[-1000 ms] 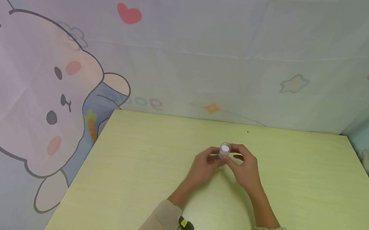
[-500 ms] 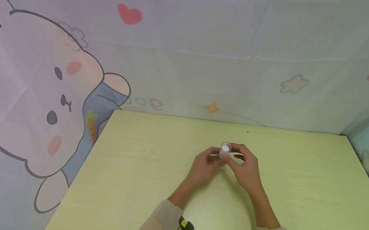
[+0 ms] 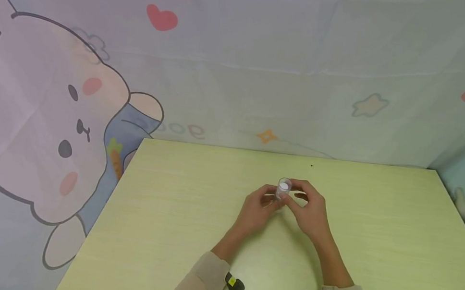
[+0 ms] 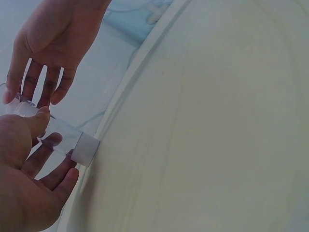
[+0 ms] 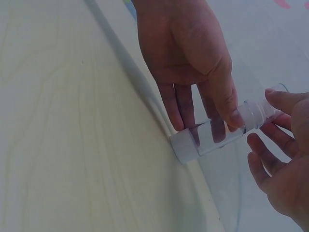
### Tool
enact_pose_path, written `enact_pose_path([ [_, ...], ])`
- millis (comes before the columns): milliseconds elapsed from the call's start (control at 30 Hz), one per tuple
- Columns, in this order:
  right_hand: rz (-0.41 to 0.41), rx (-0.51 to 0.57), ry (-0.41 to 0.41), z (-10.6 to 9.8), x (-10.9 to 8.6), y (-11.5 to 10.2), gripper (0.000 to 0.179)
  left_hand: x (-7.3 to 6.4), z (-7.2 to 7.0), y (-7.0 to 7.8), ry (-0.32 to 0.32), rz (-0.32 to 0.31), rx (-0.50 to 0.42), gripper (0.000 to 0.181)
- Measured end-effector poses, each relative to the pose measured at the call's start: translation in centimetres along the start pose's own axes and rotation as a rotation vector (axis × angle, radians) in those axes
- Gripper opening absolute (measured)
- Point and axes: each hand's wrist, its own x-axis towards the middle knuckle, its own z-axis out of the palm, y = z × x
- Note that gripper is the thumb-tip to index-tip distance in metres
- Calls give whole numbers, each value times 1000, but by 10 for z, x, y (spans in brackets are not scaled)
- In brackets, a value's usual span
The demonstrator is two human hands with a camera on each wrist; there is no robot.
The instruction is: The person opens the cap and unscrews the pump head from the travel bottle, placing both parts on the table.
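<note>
Gripping a clear cylindrical bottle (image 5: 205, 139) round its body with the left hand (image 3: 256, 210) while pinching the clear cap (image 3: 284, 186) at its top between thumb and fingers of the right hand (image 3: 311, 213). Holds the bottle roughly upright over the pale yellow-green wood-grain table (image 3: 163, 214), between both hands, with the white base (image 5: 184, 146) lowest and close to that surface (cannot tell whether touching it). Wears light beige sleeves (image 3: 200, 283) with a black camera (image 3: 235, 287) at each wrist, before a pale backdrop cloth (image 3: 239, 92) printed with a large cartoon animal (image 3: 41, 73), red hearts (image 3: 162, 19) and an orange star (image 3: 267, 136).
</note>
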Motion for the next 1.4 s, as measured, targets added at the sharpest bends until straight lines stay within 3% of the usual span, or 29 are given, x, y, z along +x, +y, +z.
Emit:
enact_pose_path([
  [1000, -10, 7, 34, 0, 1, -4, 36, -2, 0, 1, -6, 1, 22, 35],
  [1233, -7, 23, 21, -3, -3, -42, 33, -2, -1, 3, 0, -2, 14, 33],
  [1400, -5, 35, 28, -4, -3, -44, 33, -2, -1, 3, -2, 13, 7, 34],
])
